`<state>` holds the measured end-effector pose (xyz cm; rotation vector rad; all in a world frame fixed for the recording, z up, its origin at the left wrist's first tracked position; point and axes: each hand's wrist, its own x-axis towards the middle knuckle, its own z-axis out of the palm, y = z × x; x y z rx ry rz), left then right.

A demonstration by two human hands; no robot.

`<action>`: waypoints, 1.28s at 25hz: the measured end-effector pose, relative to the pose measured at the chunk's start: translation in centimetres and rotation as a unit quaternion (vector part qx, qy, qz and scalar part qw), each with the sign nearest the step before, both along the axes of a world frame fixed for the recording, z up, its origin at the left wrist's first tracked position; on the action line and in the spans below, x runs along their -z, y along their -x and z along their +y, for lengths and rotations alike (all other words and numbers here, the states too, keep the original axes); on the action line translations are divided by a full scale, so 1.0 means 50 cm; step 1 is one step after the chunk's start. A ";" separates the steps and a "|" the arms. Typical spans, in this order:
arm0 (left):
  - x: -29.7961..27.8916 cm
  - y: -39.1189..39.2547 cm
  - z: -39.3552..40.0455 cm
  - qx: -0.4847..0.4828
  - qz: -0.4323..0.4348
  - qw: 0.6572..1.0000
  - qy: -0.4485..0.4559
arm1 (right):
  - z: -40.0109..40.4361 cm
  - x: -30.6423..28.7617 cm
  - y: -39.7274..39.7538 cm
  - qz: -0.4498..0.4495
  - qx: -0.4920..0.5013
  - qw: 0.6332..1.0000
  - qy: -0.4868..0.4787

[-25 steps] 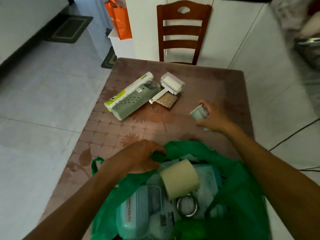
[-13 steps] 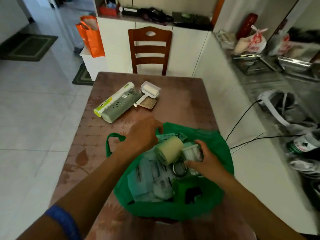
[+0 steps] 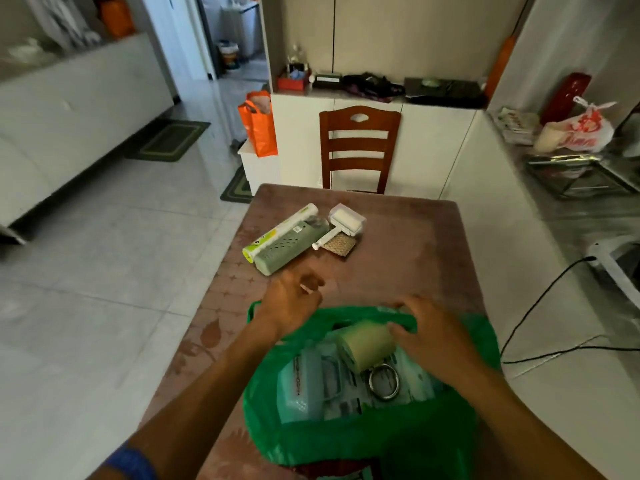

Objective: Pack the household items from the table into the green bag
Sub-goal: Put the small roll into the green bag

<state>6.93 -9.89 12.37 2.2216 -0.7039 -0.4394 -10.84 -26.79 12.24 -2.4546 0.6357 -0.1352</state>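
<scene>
My left hand (image 3: 291, 303) hovers at centre frame over the table (image 3: 408, 244), fingers loosely curled and holding nothing, just beyond the far rim of the green bag (image 3: 363, 441). My right hand (image 3: 433, 332) lies at centre right on the bag's far edge, fingers spread over the plastic beside a pale tape roll (image 3: 367, 344); whether it pinches the rim I cannot tell. The bag occupies the lower centre, mouth open, holding the roll, a metal ring (image 3: 384, 381) and pale packets (image 3: 301, 386). Above the left hand, upper centre of the table: a grey-green perforated case (image 3: 291, 245), a boxed roll (image 3: 280, 230) touching it, a lint roller (image 3: 344, 225), a woven pad (image 3: 339, 244). A wooden chair (image 3: 358, 147) stands beyond
</scene>
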 end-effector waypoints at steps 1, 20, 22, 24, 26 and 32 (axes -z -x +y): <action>-0.002 -0.019 -0.003 -0.038 0.019 0.998 0.035 | 0.001 -0.011 -0.025 -0.013 -0.016 0.999 -0.025; 0.474 -0.535 -0.142 0.007 -0.043 0.959 -0.281 | -0.031 0.103 -0.193 -0.005 0.121 0.979 -0.166; 0.473 -0.506 -0.136 -0.036 0.026 0.964 -0.263 | -0.028 0.097 -0.182 0.006 0.107 0.978 -0.180; 0.442 -0.465 -0.124 -0.056 0.083 0.974 -0.205 | -0.027 0.085 -0.160 0.007 0.105 0.976 -0.191; 0.382 -0.430 -0.100 -0.060 0.106 0.986 -0.113 | -0.028 0.068 -0.121 -0.021 0.119 0.971 -0.206; 0.089 -0.250 0.042 -0.048 0.105 0.993 0.030 | -0.040 0.039 0.043 -0.017 0.054 0.998 0.006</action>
